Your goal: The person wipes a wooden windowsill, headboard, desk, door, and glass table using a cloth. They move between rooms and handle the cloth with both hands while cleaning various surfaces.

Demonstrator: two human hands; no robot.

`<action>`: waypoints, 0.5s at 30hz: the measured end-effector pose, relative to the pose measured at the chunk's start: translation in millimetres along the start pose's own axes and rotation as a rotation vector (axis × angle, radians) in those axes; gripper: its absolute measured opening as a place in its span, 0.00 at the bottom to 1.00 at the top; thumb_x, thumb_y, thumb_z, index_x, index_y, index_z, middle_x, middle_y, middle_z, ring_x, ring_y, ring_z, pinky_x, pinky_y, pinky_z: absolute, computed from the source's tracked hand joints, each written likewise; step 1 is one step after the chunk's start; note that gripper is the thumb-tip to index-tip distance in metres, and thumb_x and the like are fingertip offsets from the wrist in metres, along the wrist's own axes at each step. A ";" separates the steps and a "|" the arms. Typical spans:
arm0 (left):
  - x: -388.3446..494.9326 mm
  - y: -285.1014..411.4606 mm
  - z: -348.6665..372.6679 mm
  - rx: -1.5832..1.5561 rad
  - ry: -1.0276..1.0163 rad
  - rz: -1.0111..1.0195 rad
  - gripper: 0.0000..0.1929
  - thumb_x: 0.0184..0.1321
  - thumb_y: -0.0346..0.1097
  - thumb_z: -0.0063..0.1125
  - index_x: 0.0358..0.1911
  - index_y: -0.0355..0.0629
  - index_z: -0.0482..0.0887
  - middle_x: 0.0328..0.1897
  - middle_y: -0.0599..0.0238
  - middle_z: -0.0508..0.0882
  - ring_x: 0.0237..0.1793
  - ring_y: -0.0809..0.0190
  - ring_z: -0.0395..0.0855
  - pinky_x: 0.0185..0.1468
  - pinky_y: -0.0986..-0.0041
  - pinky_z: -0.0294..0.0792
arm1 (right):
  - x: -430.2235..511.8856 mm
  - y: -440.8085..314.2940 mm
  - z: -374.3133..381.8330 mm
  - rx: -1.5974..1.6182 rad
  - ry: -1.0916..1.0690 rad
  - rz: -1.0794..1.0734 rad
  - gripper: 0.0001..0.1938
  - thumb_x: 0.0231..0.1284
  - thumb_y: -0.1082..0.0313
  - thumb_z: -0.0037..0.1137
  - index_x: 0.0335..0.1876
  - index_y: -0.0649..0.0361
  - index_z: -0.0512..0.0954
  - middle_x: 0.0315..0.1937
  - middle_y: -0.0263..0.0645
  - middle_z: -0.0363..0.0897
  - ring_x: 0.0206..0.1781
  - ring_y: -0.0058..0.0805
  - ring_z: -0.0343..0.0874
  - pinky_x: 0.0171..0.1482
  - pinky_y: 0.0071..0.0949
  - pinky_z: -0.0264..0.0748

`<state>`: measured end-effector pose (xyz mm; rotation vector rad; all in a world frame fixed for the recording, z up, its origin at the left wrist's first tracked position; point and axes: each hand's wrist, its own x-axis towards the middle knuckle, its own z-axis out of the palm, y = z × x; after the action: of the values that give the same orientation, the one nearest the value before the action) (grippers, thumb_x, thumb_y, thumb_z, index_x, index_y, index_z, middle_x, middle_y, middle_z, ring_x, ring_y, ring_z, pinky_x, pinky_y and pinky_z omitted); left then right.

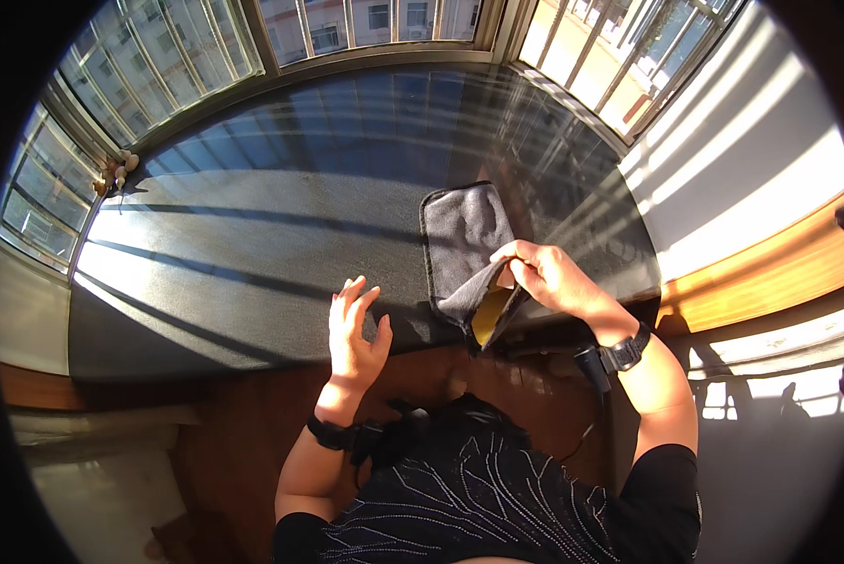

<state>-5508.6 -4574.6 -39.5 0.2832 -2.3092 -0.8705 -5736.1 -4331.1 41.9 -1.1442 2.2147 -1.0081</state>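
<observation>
A grey cleaning cloth with a dark stitched border lies partly on the dark stone windowsill. My right hand pinches its near right corner and lifts it, so that part folds up and a yellow underside shows. The far part of the cloth rests on the sill, slightly rumpled. My left hand hovers by the sill's front edge, left of the cloth, fingers spread and holding nothing.
Barred windows surround the sill at the back and sides. Small gourd-like ornaments sit in the left corner. A white wall with a wooden band stands at the right. Reddish-brown flooring shows below the sill.
</observation>
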 end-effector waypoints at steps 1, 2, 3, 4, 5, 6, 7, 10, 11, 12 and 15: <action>-1.1 -2.4 -2.9 0.003 0.011 -0.005 0.22 0.56 0.29 0.61 0.57 0.42 0.79 0.66 0.51 0.74 0.69 0.42 0.68 0.73 0.50 0.57 | 20.6 -2.9 -13.5 0.074 0.086 -0.200 0.11 0.68 0.74 0.48 0.52 0.61 0.78 0.43 0.44 0.85 0.47 0.38 0.85 0.50 0.31 0.79; -3.2 -4.5 -5.0 0.005 0.029 -0.020 0.22 0.56 0.29 0.61 0.57 0.41 0.79 0.66 0.50 0.74 0.69 0.42 0.68 0.73 0.50 0.57 | 46.3 -4.4 -22.8 0.066 0.213 -0.133 0.12 0.69 0.72 0.48 0.55 0.62 0.77 0.43 0.45 0.85 0.47 0.38 0.85 0.51 0.30 0.79; -6.5 -6.2 -7.0 0.007 0.048 -0.039 0.22 0.56 0.29 0.61 0.57 0.41 0.79 0.66 0.50 0.74 0.69 0.42 0.68 0.72 0.51 0.58 | 69.0 -4.6 -26.3 0.096 0.329 -0.144 0.14 0.70 0.69 0.49 0.57 0.62 0.75 0.43 0.46 0.85 0.47 0.37 0.85 0.51 0.30 0.78; -10.0 -7.8 -8.6 0.025 0.073 -0.047 0.22 0.56 0.28 0.62 0.56 0.40 0.79 0.65 0.48 0.75 0.67 0.41 0.69 0.70 0.53 0.61 | 86.1 -3.9 -27.9 0.052 0.459 -0.105 0.16 0.70 0.68 0.50 0.59 0.63 0.74 0.45 0.47 0.85 0.49 0.39 0.84 0.54 0.30 0.78; -13.5 -9.7 -10.9 0.045 0.098 -0.042 0.22 0.55 0.27 0.62 0.56 0.40 0.79 0.65 0.48 0.75 0.67 0.41 0.70 0.69 0.53 0.62 | 97.0 -2.1 -27.5 0.011 0.595 0.012 0.18 0.70 0.67 0.52 0.61 0.64 0.73 0.47 0.49 0.84 0.52 0.41 0.84 0.56 0.31 0.77; -16.8 -12.3 -14.0 0.065 0.125 -0.037 0.22 0.55 0.27 0.62 0.56 0.39 0.79 0.65 0.48 0.75 0.66 0.41 0.70 0.69 0.53 0.63 | 101.2 0.4 -25.4 -0.260 0.699 -0.035 0.19 0.69 0.65 0.53 0.61 0.65 0.72 0.52 0.52 0.80 0.56 0.44 0.80 0.59 0.34 0.75; -19.4 -15.5 -17.6 0.087 0.150 -0.034 0.22 0.55 0.26 0.62 0.56 0.39 0.79 0.65 0.48 0.75 0.66 0.41 0.71 0.68 0.53 0.63 | 100.1 3.9 -22.9 -0.311 0.711 -0.204 0.17 0.69 0.65 0.53 0.59 0.63 0.75 0.55 0.50 0.78 0.58 0.45 0.78 0.61 0.35 0.74; -26.8 -25.8 -29.2 0.143 0.214 -0.045 0.22 0.53 0.25 0.62 0.55 0.38 0.80 0.63 0.47 0.76 0.62 0.40 0.73 0.66 0.53 0.65 | 81.8 12.5 -12.0 -0.320 0.284 -0.317 0.12 0.67 0.67 0.55 0.52 0.57 0.80 0.51 0.42 0.81 0.55 0.40 0.80 0.58 0.32 0.76; -27.7 -29.0 -30.9 0.164 0.231 -0.055 0.22 0.53 0.25 0.62 0.55 0.38 0.80 0.63 0.47 0.76 0.62 0.40 0.74 0.66 0.53 0.65 | 77.1 14.3 -8.4 -0.379 0.123 -0.372 0.13 0.67 0.64 0.56 0.54 0.54 0.80 0.56 0.44 0.79 0.61 0.40 0.77 0.65 0.35 0.71; -26.8 -32.1 -29.7 0.159 0.255 -0.049 0.22 0.53 0.26 0.62 0.54 0.38 0.80 0.63 0.48 0.76 0.62 0.40 0.74 0.67 0.52 0.65 | 77.8 16.0 -5.1 -0.555 0.042 -0.469 0.16 0.67 0.60 0.56 0.58 0.52 0.79 0.62 0.45 0.74 0.67 0.42 0.71 0.70 0.39 0.64; -24.1 -36.8 -22.1 0.437 0.204 -0.052 0.21 0.55 0.30 0.61 0.54 0.40 0.80 0.63 0.51 0.77 0.65 0.42 0.73 0.69 0.47 0.61 | 98.5 24.5 3.5 -0.766 -0.205 -0.524 0.25 0.68 0.51 0.55 0.69 0.43 0.70 0.77 0.45 0.53 0.80 0.46 0.47 0.80 0.47 0.41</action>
<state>-5476.9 -4604.0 -63.0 0.5925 -2.2839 -0.3310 -5800.7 -4404.7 15.1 -2.1230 2.2200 -0.1369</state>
